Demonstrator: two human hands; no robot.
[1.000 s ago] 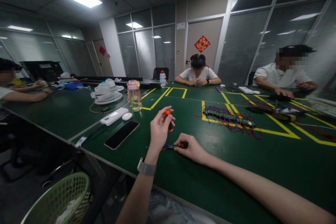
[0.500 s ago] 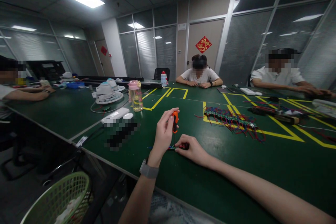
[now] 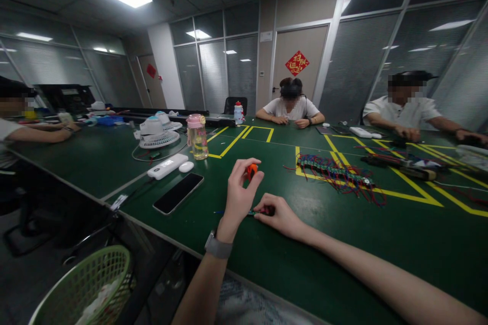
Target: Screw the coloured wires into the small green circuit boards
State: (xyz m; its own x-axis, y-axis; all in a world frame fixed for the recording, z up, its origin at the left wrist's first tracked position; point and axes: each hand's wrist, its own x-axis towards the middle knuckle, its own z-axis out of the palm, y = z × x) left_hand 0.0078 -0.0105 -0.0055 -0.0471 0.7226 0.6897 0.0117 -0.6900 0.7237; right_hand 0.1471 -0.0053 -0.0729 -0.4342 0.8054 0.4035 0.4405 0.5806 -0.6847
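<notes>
My left hand (image 3: pixel 241 190), with a grey watch on its wrist, is raised just above the table. Its fingers curl round a screwdriver (image 3: pixel 250 170) with an orange and black handle; the palm and thumb hide most of it, and the shaft does not show. To its right, my right hand (image 3: pixel 280 217) rests on the table with thumb and fingers pinched on a small green circuit board (image 3: pixel 251 212). Red wire is bunched beneath those fingers, and a blue wire end sticks out to the left. My left hand partly covers the board.
A phone (image 3: pixel 178 193), a white power strip (image 3: pixel 168 166) and a pink-lidded bottle (image 3: pixel 197 137) stand left. Rightward lies a row of wired circuit boards (image 3: pixel 335 171) on the green table (image 3: pixel 305 254). A green basket (image 3: pixel 86 284) is below the edge. Several people sit around.
The screwdriver handle, upright before with its shaft down at the board, is now tipped and mostly hidden in my left hand. My left thumb has shifted outward. My right hand stays in place.
</notes>
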